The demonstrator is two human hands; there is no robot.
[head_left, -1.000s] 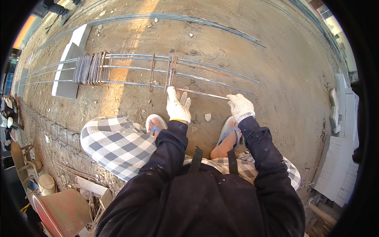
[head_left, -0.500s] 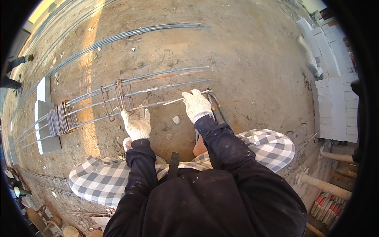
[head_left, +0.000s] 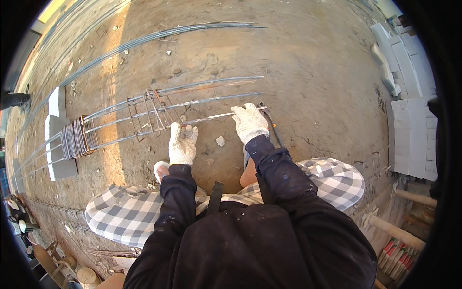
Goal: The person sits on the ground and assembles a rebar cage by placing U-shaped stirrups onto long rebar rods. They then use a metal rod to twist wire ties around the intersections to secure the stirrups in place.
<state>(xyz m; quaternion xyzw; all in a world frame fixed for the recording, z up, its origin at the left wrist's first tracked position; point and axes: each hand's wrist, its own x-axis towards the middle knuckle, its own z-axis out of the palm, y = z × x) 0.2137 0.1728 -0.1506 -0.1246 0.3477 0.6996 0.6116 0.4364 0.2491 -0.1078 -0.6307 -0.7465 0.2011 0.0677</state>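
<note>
From here it looks like loop-placing: left hand [head_left: 183, 147] half open beside wire loops [head_left: 149, 111] around steel bars [head_left: 202, 101], right hand [head_left: 250, 124] curled over a pale rod [head_left: 220, 115], grip unclear; the next move wants steady alignment.

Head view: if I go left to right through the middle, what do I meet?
Bunched hoops → spread hoops → left hand → stone → right hand → white blocks.
</note>
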